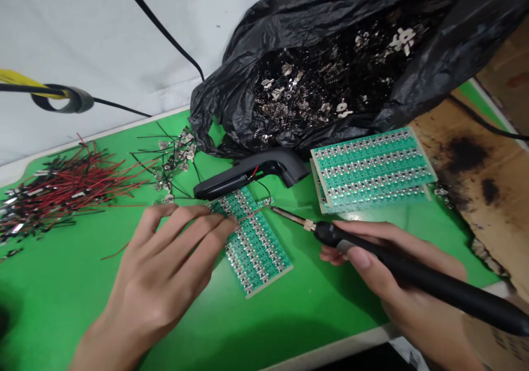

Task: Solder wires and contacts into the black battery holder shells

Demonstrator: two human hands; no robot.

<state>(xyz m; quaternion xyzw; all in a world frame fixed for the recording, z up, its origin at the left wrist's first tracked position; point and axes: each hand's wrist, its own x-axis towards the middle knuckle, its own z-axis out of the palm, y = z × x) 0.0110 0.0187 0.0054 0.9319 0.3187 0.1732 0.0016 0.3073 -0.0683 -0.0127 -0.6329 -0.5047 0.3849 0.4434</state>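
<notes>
My right hand (397, 266) grips a black soldering iron (372, 249), its metal tip beside a small board piece (266, 201) by the black plastic housing. A red wire (250, 215) runs from the fingertips of my left hand (169, 272) towards that tip. My left fingers are bent together over a green circuit board (258, 238) with rows of small metal parts; my left thumb is hidden. The curved black housing (248, 172) lies against the board's far end, with a short red wire and a thin black wire coming out of it.
More circuit boards (372, 167) lie stacked at the right. A black plastic bag (264, 23) full of metal springs and clips stands behind. Red and black wires (82, 189) are heaped at left, near loose metal clips (177, 156). Scorched cardboard (467, 156) covers the right edge.
</notes>
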